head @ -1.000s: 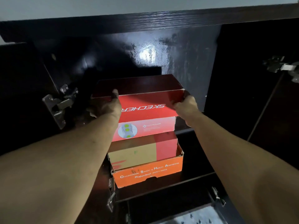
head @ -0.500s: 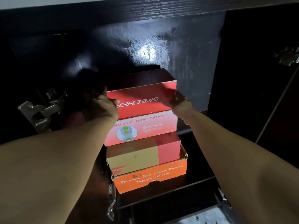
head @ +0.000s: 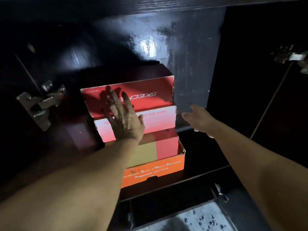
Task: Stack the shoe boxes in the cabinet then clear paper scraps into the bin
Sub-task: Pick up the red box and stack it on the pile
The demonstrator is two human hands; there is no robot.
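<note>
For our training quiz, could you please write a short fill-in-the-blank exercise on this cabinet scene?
1. The left hand presses flat on the ____ box's front.
2. The bottom box is ____ in colour.
3. The right hand holds ____.
4. The stack holds ____ boxes.

Missing words: top; orange; nothing; three

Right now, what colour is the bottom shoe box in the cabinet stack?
Orange with white lettering, the cardboard bottom shoe box; clearest in the head view.

I see a metal hinge (head: 39, 105) on the dark side wall, left of the bright glare spot (head: 148, 47). A second hinge (head: 290, 55) sits far right of it. Grey speckled floor (head: 191, 219) lies below.
</note>
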